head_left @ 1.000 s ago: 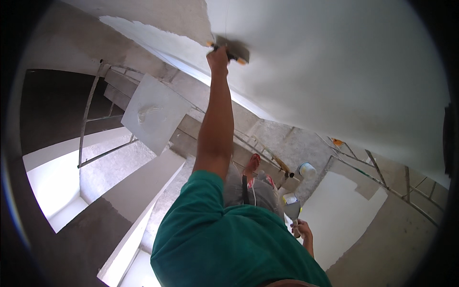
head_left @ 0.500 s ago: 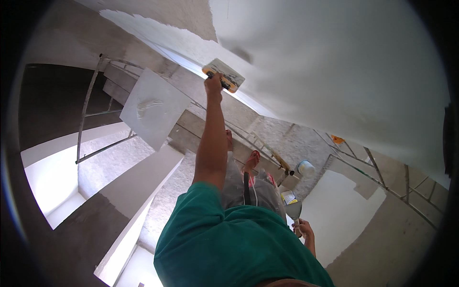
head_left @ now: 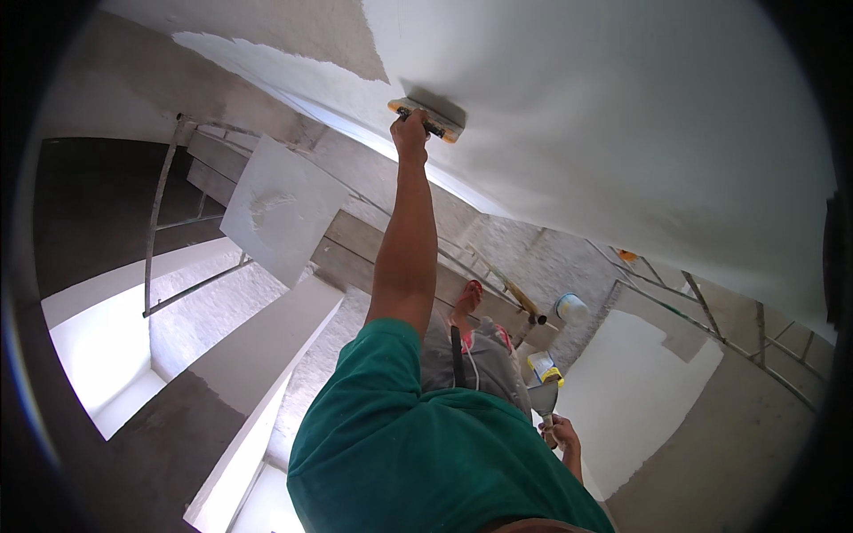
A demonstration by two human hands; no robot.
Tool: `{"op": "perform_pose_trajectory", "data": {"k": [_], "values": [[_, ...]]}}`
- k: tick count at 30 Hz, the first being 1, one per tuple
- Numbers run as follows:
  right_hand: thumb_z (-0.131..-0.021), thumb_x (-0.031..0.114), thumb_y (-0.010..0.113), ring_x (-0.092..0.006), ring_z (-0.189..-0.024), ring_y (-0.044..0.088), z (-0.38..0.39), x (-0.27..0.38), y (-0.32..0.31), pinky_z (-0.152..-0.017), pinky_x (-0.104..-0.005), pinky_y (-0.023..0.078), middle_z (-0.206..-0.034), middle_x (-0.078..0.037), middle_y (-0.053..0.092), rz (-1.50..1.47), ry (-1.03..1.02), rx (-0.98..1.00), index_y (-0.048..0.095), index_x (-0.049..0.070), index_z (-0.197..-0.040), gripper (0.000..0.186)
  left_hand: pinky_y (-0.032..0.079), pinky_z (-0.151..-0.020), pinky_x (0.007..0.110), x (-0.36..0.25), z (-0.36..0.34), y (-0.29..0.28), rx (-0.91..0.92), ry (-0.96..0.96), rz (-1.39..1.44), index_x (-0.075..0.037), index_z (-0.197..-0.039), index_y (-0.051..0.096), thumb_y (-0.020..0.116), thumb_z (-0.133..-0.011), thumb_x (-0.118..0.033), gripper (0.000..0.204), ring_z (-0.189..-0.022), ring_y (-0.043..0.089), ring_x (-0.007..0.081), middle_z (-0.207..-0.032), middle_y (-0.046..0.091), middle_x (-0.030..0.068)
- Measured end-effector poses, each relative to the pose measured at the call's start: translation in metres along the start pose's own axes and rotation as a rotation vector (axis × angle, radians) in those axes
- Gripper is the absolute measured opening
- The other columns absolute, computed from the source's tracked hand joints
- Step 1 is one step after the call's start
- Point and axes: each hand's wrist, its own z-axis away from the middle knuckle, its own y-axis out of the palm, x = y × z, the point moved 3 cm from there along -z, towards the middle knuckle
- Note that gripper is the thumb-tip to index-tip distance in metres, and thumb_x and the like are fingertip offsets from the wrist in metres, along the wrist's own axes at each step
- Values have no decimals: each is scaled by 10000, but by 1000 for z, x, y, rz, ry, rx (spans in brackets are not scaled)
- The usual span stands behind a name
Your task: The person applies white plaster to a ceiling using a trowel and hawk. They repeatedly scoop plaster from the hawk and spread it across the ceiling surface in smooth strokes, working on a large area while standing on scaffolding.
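My left hand (head_left: 410, 133), at the end of a raised arm, is closed round the handle of a plastering trowel (head_left: 450, 130) with an orange and black grip. Its blade is against or very close to the white-coated wall (head_left: 569, 115), just right of a bare grey-brown patch (head_left: 329, 35). Low at my right side, my right hand (head_left: 563, 433) grips the handle of a wide putty knife (head_left: 544, 396), blade pointing up and away. Beyond that blade shows a container with a yellow and white label (head_left: 544, 366).
I stand on scaffold planks (head_left: 355, 244). A pale square board (head_left: 280, 218) smeared with white paste lies on the left. Metal scaffold tubes (head_left: 158, 209) rise at the left; more rails (head_left: 711, 324) run along the right. A white bucket (head_left: 571, 308) sits lower, right of my foot.
My left hand has moved slightly up and right with the trowel, which has turned from face-on to nearly edge-on at the wall. The right hand still holds the putty knife.
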Motion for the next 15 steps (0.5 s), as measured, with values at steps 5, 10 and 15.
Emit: {"op": "perform_pose_trajectory", "data": {"k": [5, 10, 15], "values": [[-727, -61, 559, -186, -635, 599, -24, -8, -13, -593, -355, 506, -829, -69, 641, -35, -68, 53, 610, 18, -1085, 371, 336, -374, 247, -81, 46, 36, 29, 114, 19, -1, -725, 597, 662, -758, -157, 172, -461, 474, 122, -624, 540, 56], [-733, -71, 539, -189, -648, 594, -24, 11, -16, -606, -347, 505, -817, -71, 626, 3, -85, 58, 599, 4, -999, 283, 455, -447, 254, -200, 139, 65, 86, 222, -92, 52, -845, 622, 661, -781, -144, 210, -544, 578, 161, -725, 617, 114], [-726, -89, 535, -194, -642, 594, -16, 13, -24, -597, -350, 507, -808, -79, 616, -49, -65, 19, 589, -4, -997, 288, 542, -648, 324, -151, 143, -8, 62, 246, 71, 59, -994, 588, 631, -786, -98, 264, -761, 632, 201, -898, 617, 119]]}}
